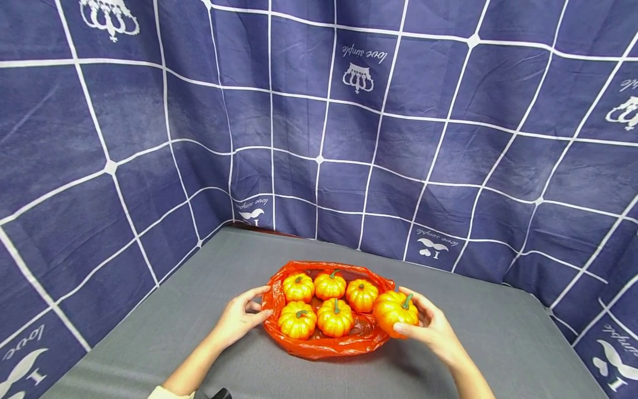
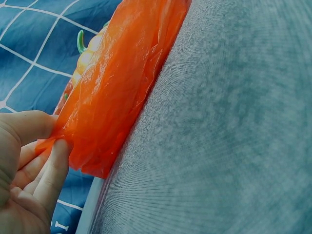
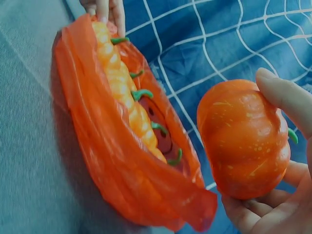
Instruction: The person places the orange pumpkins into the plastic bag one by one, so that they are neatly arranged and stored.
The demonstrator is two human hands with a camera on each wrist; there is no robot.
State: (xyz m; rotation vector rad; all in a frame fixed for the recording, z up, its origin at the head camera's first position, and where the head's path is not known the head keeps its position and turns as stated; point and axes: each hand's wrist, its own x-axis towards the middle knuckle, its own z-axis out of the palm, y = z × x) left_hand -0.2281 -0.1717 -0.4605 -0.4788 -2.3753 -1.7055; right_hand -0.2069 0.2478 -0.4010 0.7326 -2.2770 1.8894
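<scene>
A red plastic bag [image 1: 326,349] lies with its mouth wide and its rim folded down, and several small orange-yellow toy pumpkins [image 1: 297,320] with green stems sit inside it. At the bag's left edge my left hand [image 1: 240,315] pinches the thin plastic between thumb and fingers, which the left wrist view shows close up. My right hand [image 1: 435,326] grips another orange pumpkin [image 3: 243,141] from its stem side, thumb on one side and fingers on the other. This pumpkin is held up beside the bag's right end, overlapping the rim in the head view.
The bag stands on a grey cloth-covered table [image 1: 209,282]. Behind and to the left hangs a blue curtain [image 1: 299,122] with white grid lines, meeting the table's edges.
</scene>
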